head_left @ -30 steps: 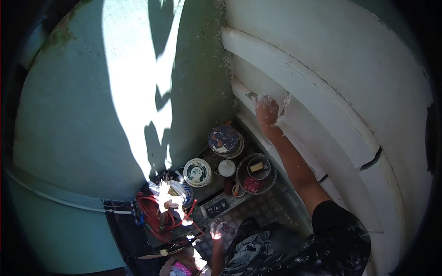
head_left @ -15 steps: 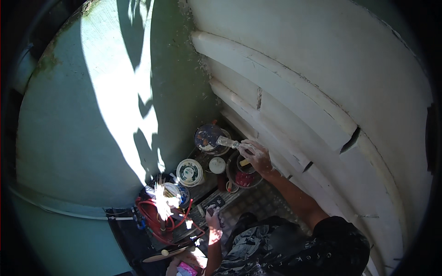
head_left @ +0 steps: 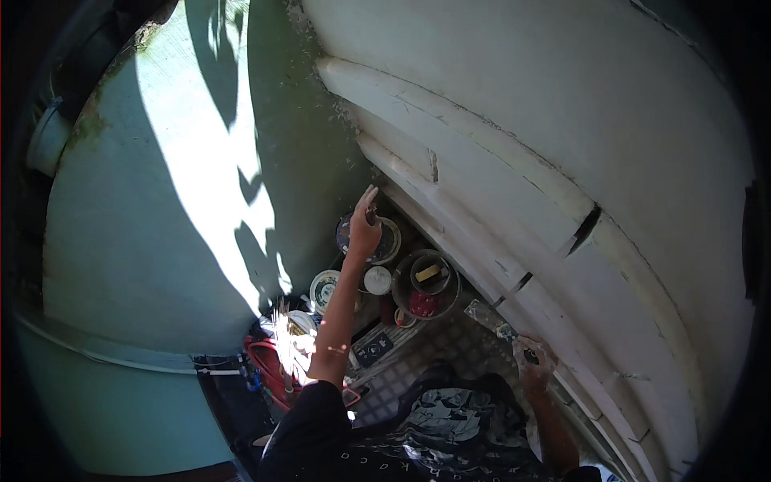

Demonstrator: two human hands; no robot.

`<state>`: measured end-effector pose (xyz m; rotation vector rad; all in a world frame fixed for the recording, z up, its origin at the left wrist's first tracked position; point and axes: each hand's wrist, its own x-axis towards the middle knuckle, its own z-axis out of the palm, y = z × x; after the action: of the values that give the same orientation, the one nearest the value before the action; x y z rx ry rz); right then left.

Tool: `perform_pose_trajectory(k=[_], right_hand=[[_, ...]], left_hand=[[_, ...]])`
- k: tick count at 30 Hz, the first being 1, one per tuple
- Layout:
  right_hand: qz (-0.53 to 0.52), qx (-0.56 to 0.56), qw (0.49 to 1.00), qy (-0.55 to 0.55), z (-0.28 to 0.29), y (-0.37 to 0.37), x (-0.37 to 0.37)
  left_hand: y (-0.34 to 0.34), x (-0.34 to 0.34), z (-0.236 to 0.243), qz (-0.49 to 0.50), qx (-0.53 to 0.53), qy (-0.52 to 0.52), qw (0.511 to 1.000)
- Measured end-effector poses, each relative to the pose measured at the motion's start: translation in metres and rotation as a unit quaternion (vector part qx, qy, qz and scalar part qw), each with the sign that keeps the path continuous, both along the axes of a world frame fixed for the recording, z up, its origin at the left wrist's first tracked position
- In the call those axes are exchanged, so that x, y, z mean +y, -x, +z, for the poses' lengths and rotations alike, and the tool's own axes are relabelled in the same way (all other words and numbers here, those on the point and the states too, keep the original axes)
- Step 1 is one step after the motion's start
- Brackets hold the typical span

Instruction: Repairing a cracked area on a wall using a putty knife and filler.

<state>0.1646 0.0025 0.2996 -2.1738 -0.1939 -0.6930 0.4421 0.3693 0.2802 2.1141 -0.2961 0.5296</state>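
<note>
My left hand [head_left: 365, 225] is raised over a paint-stained round can [head_left: 389, 245] by the corner, fingertips pointing up, with a small dark object [head_left: 371, 215] in its grip that I cannot make out. My right hand [head_left: 536, 365] is low at the right, beside the white stepped ledges [head_left: 482, 221], closed on a putty-smeared flat scraper [head_left: 488, 320] whose blade points up and left. Both forearms show pale smears or sunlit specks. Between the hands sit a white cylinder [head_left: 377, 279] and a round tub [head_left: 450, 297] holding a smaller pot with a yellow block and something red.
A pale green curved wall [head_left: 120, 225] rises at the left, with a white pipe [head_left: 120, 357] along it. White-lidded bucket [head_left: 324, 285], red hose [head_left: 261, 369] and bright bristly things [head_left: 283, 333] crowd the left. A tiled floor [head_left: 401, 386] lies below.
My left hand has risen from the lower middle to above the cans. My right hand, earlier at the ledge, then over the dark lid, has dropped down and rightward with the scraper.
</note>
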Motion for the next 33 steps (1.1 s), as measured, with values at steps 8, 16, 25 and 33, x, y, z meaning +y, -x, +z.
perform_pose_trajectory(k=[8, 16, 25, 33], right_hand=[[-0.154, 0.021, 0.985, -0.070, -0.003, 0.057, -0.015], [-0.327, 0.059, 0.930, -0.160, -0.022, 0.090, -0.021], [-0.208, 0.009, 0.977, -0.037, -0.002, 0.071, -0.033], [-0.113, 0.044, 0.980, -0.158, 0.018, 0.061, -0.048]], left_hand=[[-0.139, -0.011, 0.008, 0.036, 0.027, -0.166, 0.985], [-0.130, -0.029, 0.019, 0.049, 0.062, -0.268, 0.960], [-0.008, -0.089, 0.003, -0.017, -0.175, -0.018, 0.984], [0.159, -0.189, -0.067, 0.031, 0.038, 0.161, 0.986]])
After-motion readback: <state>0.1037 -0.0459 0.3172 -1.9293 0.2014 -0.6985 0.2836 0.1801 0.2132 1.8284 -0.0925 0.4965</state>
